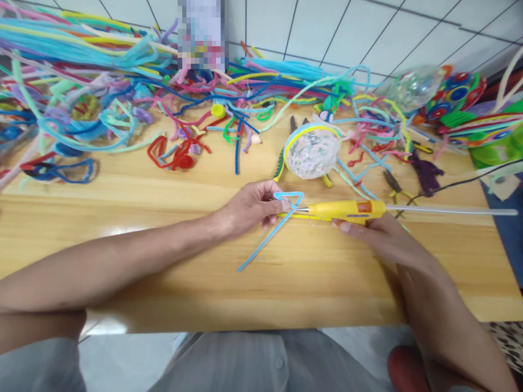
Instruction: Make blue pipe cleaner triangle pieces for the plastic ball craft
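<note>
My left hand [265, 203] pinches a light blue pipe cleaner [266, 240] bent into a small triangle at its upper end. Its straight tail slants down to the left above the table. In my right hand [373, 235] is a yellow hot glue gun [337, 210], my fingers wrapped round its handle. A long clear glue stick [453, 209] sticks out of its back. The gun's metal nozzle points left and meets the pipe cleaner at the bend, close to my left fingertips. Whether glue is coming out cannot be made out.
Behind my hands a clear, speckled dome [314, 152] with a yellow-and-blue rim rests over green-and-yellow-handled pliers [279, 165]. Further pliers [394, 185] lie to the right, near a black cord [461, 182]. Heaps of coloured pipe cleaners [93, 125] line the wooden table's [171, 294] back.
</note>
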Demonstrator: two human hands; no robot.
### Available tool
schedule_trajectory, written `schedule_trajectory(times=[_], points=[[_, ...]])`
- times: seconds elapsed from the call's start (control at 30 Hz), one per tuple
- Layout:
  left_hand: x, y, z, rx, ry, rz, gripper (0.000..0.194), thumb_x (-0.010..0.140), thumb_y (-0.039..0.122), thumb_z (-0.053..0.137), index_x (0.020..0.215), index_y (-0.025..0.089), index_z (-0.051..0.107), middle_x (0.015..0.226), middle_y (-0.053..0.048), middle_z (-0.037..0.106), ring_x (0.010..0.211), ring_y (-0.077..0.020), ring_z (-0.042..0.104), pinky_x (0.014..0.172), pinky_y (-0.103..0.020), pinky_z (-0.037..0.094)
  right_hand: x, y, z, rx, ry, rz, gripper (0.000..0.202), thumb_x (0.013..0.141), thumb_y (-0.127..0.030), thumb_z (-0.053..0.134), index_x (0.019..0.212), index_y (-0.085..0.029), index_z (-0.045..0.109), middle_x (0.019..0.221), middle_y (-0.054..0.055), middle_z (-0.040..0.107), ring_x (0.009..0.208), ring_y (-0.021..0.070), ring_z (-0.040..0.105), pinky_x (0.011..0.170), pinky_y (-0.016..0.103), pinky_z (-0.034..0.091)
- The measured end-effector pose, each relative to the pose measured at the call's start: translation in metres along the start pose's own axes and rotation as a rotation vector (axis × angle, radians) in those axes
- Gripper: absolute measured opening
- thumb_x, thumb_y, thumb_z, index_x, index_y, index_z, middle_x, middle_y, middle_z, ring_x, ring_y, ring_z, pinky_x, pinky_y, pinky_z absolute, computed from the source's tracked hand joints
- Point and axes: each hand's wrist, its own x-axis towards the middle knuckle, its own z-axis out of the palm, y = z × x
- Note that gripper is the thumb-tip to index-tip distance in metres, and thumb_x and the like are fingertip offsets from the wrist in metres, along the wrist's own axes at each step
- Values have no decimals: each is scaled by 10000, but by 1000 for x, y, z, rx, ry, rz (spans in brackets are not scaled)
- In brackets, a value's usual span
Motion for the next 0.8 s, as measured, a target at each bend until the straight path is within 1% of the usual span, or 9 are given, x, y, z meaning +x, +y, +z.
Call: schedule_trajectory(times=[0.17, 0.27, 0.37, 0.47, 0.6, 0.8], points=[[0, 1, 2, 12, 7, -2, 206, 830, 229, 790, 803, 169, 596, 558, 39, 612, 458, -71, 514, 436, -179, 432, -3, -8, 1, 76, 8, 19, 299, 832, -571, 791, 903, -281, 801, 903, 16, 787, 879, 274, 718, 797, 388, 595], [0, 1, 2, 14, -5, -3, 236, 823, 250, 810, 800, 172, 589, 559, 41, 612, 461, -69, 516, 437, -176, 425, -2, -14, 4, 117, 13, 45, 324, 792, -571, 827, 880, -262, 784, 920, 32, 791, 899, 278, 717, 823, 391, 597], [0, 1, 1, 14, -17, -2, 257, 817, 277, 823, 796, 171, 590, 558, 42, 609, 458, -66, 510, 435, -176, 420, 0, -18, 5, 119, -5, 54, 342, 776, -555, 849, 896, -241, 782, 937, 44, 790, 915, 275, 708, 837, 377, 588], [0, 1, 1, 13, -23, 7, 262, 817, 284, 824, 799, 169, 590, 558, 43, 609, 456, -63, 505, 433, -173, 416, 2, -19, 5, 105, -13, 44, 356, 793, -577, 826, 889, -238, 777, 929, 45, 783, 904, 268, 700, 826, 360, 579], [0, 1, 1, 16, -28, 18, 273, 809, 295, 829, 804, 167, 588, 553, 48, 601, 457, -64, 501, 435, -174, 418, 3, -18, 4, 101, -1, 19, 349, 821, -585, 788, 876, -242, 761, 903, 38, 765, 885, 258, 697, 829, 355, 570], [0, -1, 0, 22, -30, 40, 303, 793, 334, 842, 808, 166, 592, 553, 47, 600, 463, -68, 503, 438, -179, 422, 5, -10, 1, 79, -36, -39, 304, 842, -547, 769, 887, -247, 765, 861, 15, 740, 826, 237, 684, 785, 347, 555]])
